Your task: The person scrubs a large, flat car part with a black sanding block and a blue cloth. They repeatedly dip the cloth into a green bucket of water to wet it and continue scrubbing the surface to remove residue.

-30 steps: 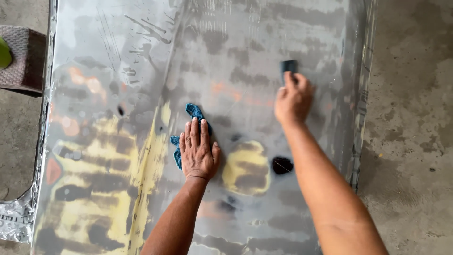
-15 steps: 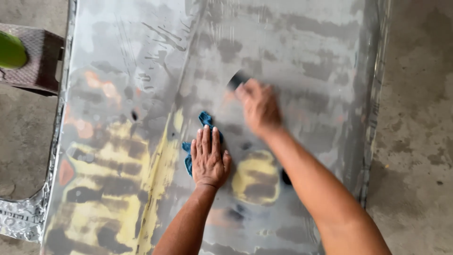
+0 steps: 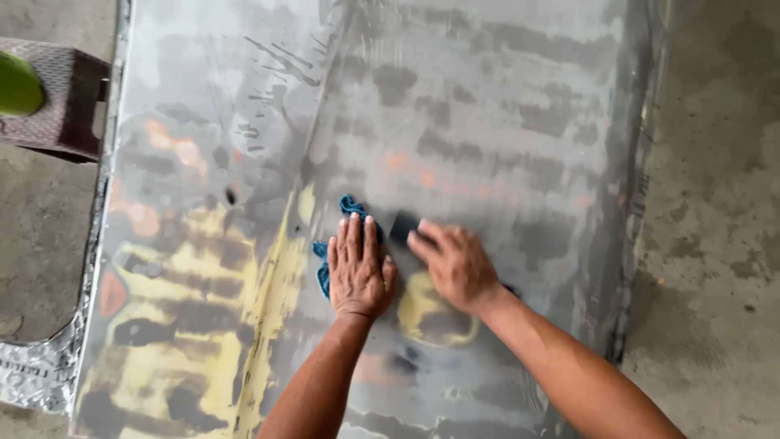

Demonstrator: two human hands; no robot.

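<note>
L hand (image 3: pixel 357 272) flat on soft blue rag (image 3: pixel 349 213) – R hand (image 3: pixel 455 262) clamps stiff dark block (image 3: pixel 403 226) by its top, on slick metal panel (image 3: pixel 504 122).

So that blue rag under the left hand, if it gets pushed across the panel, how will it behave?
The blue rag looks bunched and creased beyond the left hand, so it is probably floppy and light. Pushed flat-handed, it would likely slide and wrinkle rather than roll. The metal panel looks smooth, perhaps wet, so it may slip easily.

Stained grey concrete floor (image 3: pixel 715 244), woven brown stool (image 3: pixel 61 102) at left
</note>
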